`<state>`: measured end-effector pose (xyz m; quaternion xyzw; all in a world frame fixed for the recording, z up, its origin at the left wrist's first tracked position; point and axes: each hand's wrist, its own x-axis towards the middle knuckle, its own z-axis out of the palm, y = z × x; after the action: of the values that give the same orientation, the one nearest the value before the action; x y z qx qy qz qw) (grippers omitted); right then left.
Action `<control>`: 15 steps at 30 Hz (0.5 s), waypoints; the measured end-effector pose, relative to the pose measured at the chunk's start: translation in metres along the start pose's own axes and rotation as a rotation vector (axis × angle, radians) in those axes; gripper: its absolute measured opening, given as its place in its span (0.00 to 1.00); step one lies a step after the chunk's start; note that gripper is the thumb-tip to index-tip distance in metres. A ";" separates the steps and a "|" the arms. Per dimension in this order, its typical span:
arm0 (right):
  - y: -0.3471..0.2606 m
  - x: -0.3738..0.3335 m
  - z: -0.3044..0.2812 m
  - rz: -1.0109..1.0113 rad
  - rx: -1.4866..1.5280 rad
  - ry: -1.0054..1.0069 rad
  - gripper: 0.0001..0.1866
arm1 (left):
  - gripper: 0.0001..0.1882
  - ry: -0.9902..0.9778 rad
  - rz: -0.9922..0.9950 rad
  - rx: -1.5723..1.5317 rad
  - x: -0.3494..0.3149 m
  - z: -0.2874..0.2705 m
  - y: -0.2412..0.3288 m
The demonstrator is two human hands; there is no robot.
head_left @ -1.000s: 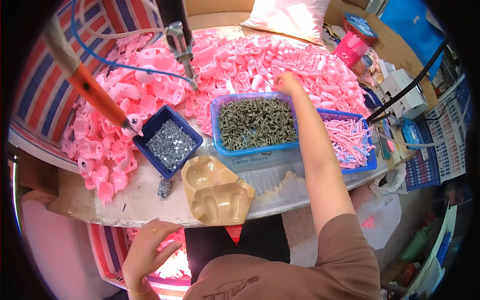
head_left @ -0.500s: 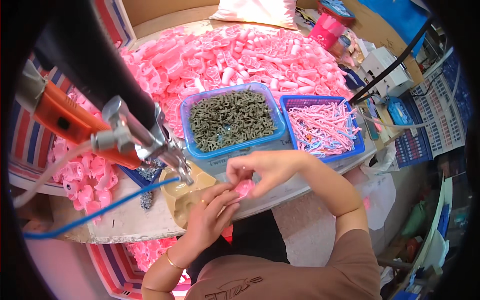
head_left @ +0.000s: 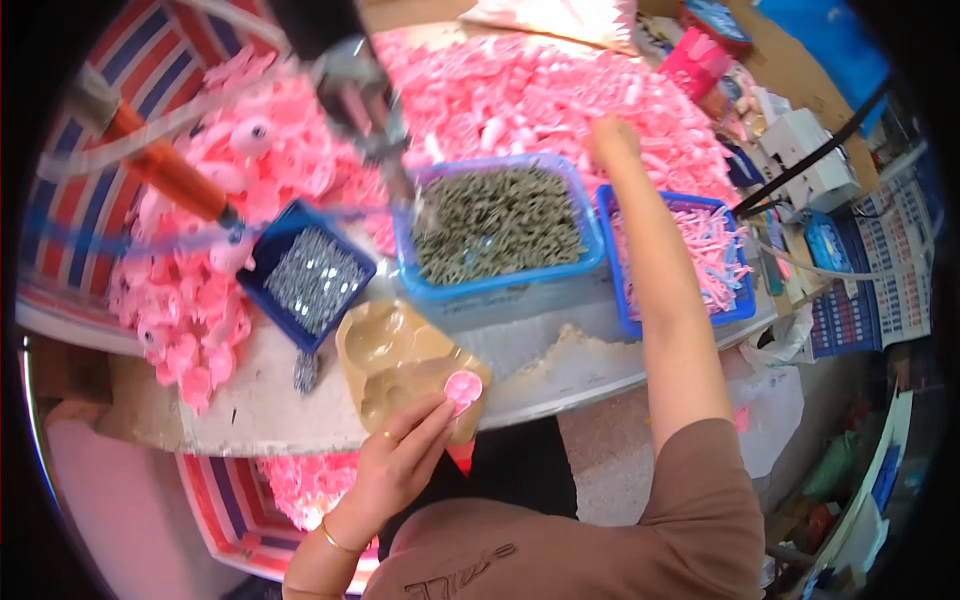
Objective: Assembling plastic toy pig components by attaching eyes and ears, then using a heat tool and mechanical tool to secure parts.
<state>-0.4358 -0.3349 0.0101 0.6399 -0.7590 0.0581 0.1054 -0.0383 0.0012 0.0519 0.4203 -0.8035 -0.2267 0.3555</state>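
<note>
My left hand [head_left: 405,450] pinches a small round pink plastic part [head_left: 463,390] between thumb and fingers, over the near right corner of a tan moulded block [head_left: 375,380] with hollows. Far off, my right hand [head_left: 614,142] reaches into the heap of pink plastic parts [head_left: 500,85]; its fingers are mostly hidden and blurred, so any hold cannot be told. Under my right forearm lies a blue basket [head_left: 625,285] of pink and pale blue strips. A blue-rimmed tub [head_left: 500,287] of small dark grey-green parts stands between my hands.
An orange powered screwdriver [head_left: 165,165] and a blurred metal tool [head_left: 365,105] hang over the table's left side. Beneath them sits a blue tray [head_left: 335,325] of small silvery screws. More pink parts [head_left: 200,320] lie left, and a white box [head_left: 812,160] stands far right.
My right hand has left the pink part and stretched far forward to the heap. The left hand keeps the part. The hanging tools have swung away, uncovering the screw tray and tan block.
</note>
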 end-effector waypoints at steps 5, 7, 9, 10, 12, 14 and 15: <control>-0.010 0.001 0.000 0.022 -0.051 0.046 0.15 | 0.19 -0.194 0.087 0.225 -0.025 0.006 -0.009; -0.010 -0.003 -0.013 -0.012 -0.141 0.054 0.14 | 0.19 -0.135 0.136 0.254 -0.024 0.020 -0.014; -0.021 -0.011 -0.031 0.051 -0.086 0.121 0.13 | 0.19 -0.066 0.174 0.259 -0.021 0.030 -0.017; -0.025 -0.018 -0.041 0.125 -0.031 0.195 0.13 | 0.20 -0.082 0.184 0.306 -0.023 0.034 -0.020; -0.026 -0.027 -0.058 0.038 0.382 0.103 0.14 | 0.20 -0.067 0.172 0.293 -0.023 0.034 -0.018; -0.043 -0.050 -0.083 -0.169 0.903 -0.154 0.15 | 0.20 -0.044 0.151 0.290 -0.027 0.030 -0.017; -0.061 -0.075 -0.097 -0.297 1.005 -0.319 0.15 | 0.20 -0.044 0.156 0.280 -0.030 0.028 -0.018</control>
<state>-0.3557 -0.2516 0.0838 0.7125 -0.5461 0.3003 -0.3225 -0.0387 0.0182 0.0100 0.3968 -0.8651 -0.0931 0.2923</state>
